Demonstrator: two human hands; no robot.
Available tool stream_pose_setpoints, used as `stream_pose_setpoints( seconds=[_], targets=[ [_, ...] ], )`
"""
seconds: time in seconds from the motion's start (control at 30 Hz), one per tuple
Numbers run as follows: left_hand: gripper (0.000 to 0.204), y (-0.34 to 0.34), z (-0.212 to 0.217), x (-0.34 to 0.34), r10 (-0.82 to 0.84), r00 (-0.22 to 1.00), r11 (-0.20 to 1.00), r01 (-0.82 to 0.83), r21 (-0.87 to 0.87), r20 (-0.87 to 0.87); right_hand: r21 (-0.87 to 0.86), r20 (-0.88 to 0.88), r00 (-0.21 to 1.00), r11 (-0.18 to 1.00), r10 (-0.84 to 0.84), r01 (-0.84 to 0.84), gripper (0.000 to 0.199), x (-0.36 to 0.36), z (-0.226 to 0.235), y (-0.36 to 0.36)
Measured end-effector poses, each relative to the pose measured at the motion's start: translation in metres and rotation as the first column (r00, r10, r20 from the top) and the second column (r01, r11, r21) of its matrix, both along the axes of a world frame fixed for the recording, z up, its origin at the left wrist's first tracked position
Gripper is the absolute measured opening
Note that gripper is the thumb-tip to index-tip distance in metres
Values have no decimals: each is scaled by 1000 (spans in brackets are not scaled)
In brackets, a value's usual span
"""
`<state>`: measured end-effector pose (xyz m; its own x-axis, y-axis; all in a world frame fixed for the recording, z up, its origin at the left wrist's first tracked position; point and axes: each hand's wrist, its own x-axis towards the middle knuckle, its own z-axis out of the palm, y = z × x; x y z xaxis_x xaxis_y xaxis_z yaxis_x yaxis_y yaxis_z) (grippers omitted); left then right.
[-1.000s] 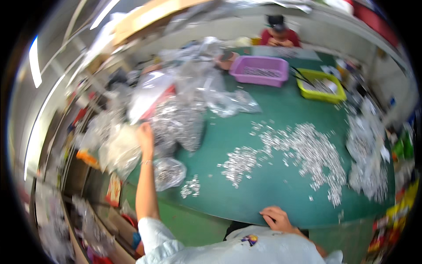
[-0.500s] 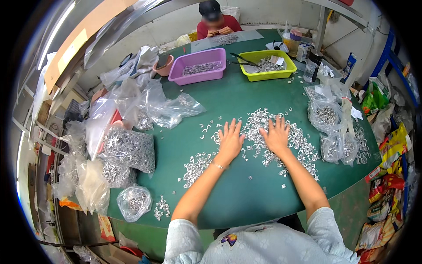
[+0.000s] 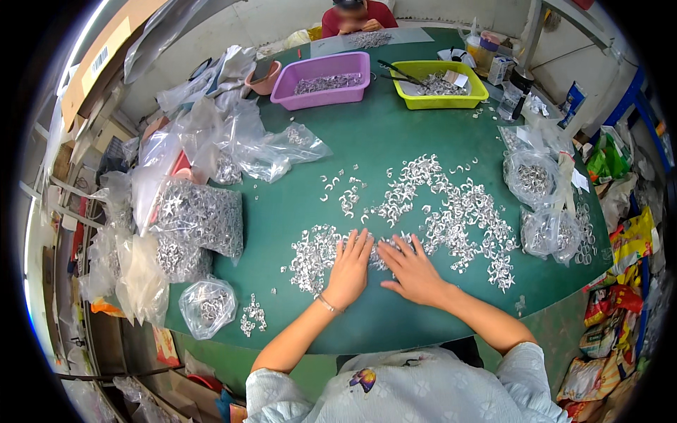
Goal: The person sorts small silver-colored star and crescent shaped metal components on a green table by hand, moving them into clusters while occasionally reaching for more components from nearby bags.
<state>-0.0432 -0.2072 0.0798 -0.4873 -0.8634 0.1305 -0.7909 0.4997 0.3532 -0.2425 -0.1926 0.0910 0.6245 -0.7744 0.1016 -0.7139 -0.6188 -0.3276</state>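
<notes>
Small silvery metal parts, many of them crescent-shaped, lie scattered over the green table (image 3: pixel 395 310). My left hand (image 3: pixel 349 266) rests flat with fingers stretched out, its fingertips touching parts beside the left heap (image 3: pixel 314 254). Close to it, my right hand (image 3: pixel 412 271) lies with fingers spread, angled to the left over some of the same parts. A few parts show in the narrow gap between the hands. Farther off and to the right spreads the larger heap of metal parts (image 3: pixel 458 218). Neither hand grips anything; what lies under the palms is hidden.
Clear bags of parts (image 3: pixel 201 218) crowd the left side, more bags (image 3: pixel 532 176) the right. A purple tray (image 3: pixel 321 95) and a yellow-green tray (image 3: pixel 441 101) with black-handled pliers (image 3: pixel 400 72) stand at the back. Across the table sits a person in red (image 3: pixel 381 13).
Both hands have moved nearer to me and closer together, the right one swinging left. Some metal parts have been drawn toward the near middle of the table.
</notes>
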Motion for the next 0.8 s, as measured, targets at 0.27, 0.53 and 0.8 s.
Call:
stream_pose_setpoints(
  seconds=[0.27, 0.53, 0.8],
  targets=[
    [55, 32, 22, -20, -131, 986, 990, 135, 30, -104, -28, 472, 860, 972, -192, 232, 15, -32, -1, -37],
    [47, 47, 18, -21, -299, 954, 954, 298, 28, 20, -227, 244, 918, 902, -313, 368, 26, -49, -31, -104],
    [31, -33, 25, -39, -111, 926, 993, 91, -73, -361, 97, 334, 833, 895, -441, 434, 24, -89, 2, -80]
  ],
)
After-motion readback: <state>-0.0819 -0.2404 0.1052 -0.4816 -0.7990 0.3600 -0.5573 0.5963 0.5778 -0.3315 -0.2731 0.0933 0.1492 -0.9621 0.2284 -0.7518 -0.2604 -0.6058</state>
